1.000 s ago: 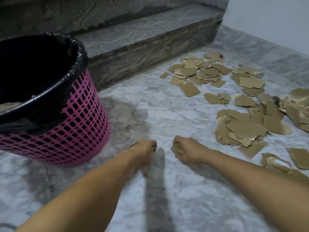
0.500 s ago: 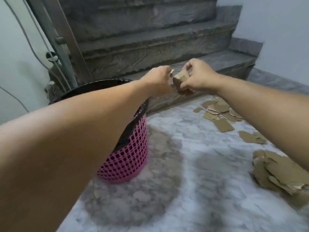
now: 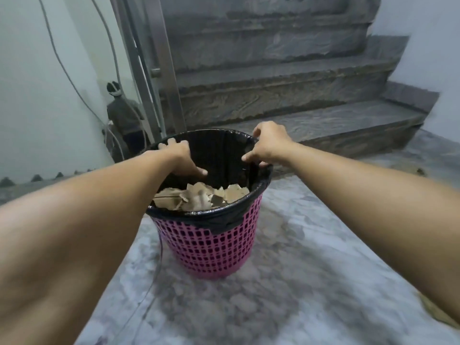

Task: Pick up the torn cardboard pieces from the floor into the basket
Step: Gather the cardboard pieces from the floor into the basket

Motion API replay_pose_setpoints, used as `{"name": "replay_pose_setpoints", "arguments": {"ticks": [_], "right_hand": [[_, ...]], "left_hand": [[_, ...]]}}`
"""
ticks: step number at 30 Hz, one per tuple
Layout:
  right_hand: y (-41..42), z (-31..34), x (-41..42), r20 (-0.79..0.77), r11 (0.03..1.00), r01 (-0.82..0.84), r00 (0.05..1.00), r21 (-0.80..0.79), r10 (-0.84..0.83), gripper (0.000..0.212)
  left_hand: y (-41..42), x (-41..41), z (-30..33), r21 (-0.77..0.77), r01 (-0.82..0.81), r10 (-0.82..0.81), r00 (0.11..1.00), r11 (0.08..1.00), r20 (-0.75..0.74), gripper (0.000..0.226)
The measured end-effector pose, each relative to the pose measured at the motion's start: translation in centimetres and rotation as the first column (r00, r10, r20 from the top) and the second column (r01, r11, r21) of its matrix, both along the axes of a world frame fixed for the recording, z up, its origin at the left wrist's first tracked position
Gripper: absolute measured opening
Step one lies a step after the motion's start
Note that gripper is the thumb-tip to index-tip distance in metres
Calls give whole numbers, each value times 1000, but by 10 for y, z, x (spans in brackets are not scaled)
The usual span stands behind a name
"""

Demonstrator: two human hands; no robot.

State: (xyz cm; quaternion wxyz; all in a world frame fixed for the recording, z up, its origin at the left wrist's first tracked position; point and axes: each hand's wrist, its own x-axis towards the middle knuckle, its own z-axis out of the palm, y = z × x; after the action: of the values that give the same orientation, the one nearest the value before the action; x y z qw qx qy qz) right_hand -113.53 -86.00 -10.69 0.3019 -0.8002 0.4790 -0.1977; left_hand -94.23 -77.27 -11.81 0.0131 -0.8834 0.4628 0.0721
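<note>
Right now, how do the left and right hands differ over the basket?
The left hand reaches lower, inside the pink basket, fingers spread; the right hand sits higher, at the bin liner rim, fingers loosely bent. Both look empty, above the cardboard pieces.

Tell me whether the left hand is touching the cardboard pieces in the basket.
Apart. The head view shows the left hand open over the basket, with dark liner visible between its fingertips and the cardboard pieces lying below.
</note>
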Motion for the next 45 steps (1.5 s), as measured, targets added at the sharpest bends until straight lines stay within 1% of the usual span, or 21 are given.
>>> {"name": "replay_pose_setpoints", "arguments": {"ticks": [2, 4, 5, 6, 7, 9, 10, 13, 15, 18, 21, 24, 27, 29, 33, 35, 38, 41, 43, 45], "right_hand": [[-2, -11, 0, -101, 989, 72, 991, -129, -86, 50], [-2, -20, -1, -158, 974, 125, 975, -188, -156, 47], [-1, -25, -3, -182, 970, 154, 965, -188, -189, 46], [0, -30, -4, -186, 972, 181, 960, -152, -208, 44], [1, -34, -5, -137, 976, 212, 966, -54, -217, 38], [5, -40, -5, 26, 958, 218, 974, 184, -227, 22], [5, -42, -5, 86, 947, 228, 964, 228, -253, 20], [-1, -43, -16, 117, 937, 301, 939, 175, -323, 24], [-10, -40, -32, 141, 918, 359, 913, 170, -383, 27], [-29, -33, -67, 197, 875, 454, 854, 167, -481, 32], [-46, -28, -94, 198, 837, 526, 814, 150, -547, 31], [-62, -27, -121, 219, 783, 605, 752, 143, -621, 27], [-77, -32, -146, 234, 719, 673, 681, 175, -694, 29], [-87, -37, -158, 261, 694, 690, 645, 206, -718, 28], [-113, -47, -176, 292, 659, 715, 595, 234, -749, 30], [-126, -51, -182, 293, 644, 725, 578, 245, -762, 32], [-145, -56, -188, 300, 651, 719, 583, 242, -755, 30], [-154, -59, -195, 278, 677, 681, 618, 280, -736, 30], [-154, -55, -204, 278, 705, 593, 654, 389, -703, 33], [-148, -46, -214, 309, 711, 448, 681, 543, -664, 44]], "left_hand": [[9, 16, -9, 14, -91, 90, 993, 996, 82, 88], [15, 27, -17, 55, -178, 172, 981, 983, 92, 82], [17, 30, -21, 77, -206, 199, 976, 976, 87, 80], [18, 32, -25, 83, -224, 216, 972, 971, 93, 78], [19, 32, -27, 72, -238, 230, 968, 969, 106, 74], [19, 34, -29, 0, -282, 279, 952, 960, 124, 66], [20, 36, -29, -51, -310, 314, 941, 949, 123, 62], [14, 37, -23, -186, -313, 332, 940, 931, 82, 46], [7, 26, -15, -265, -298, 306, 952, 917, -9, 38], [-12, -2, -5, -406, -250, 219, 968, 879, -121, 44], [-31, -33, -4, -502, -186, 64, 966, 845, -250, 51], [-56, -72, -10, -533, -78, -94, 953, 843, -289, 54], [-84, -107, -25, -506, 33, -174, 956, 862, -235, 78], [-102, -124, -36, -486, 95, -218, 955, 869, -201, 87], [-131, -157, -53, -505, 201, -276, 958, 839, -78, 85], [-143, -173, -57, -518, 222, -285, 957, 826, -46, 83], [-160, -187, -61, -518, 220, -273, 962, 827, -26, 78], [-167, -195, -65, -468, 227, -239, 970, 854, 33, 73], [-167, -199, -62, -394, 247, -246, 968, 886, 54, 73], [-166, -200, -54, -286, 279, -268, 960, 917, 78, 76]]}}
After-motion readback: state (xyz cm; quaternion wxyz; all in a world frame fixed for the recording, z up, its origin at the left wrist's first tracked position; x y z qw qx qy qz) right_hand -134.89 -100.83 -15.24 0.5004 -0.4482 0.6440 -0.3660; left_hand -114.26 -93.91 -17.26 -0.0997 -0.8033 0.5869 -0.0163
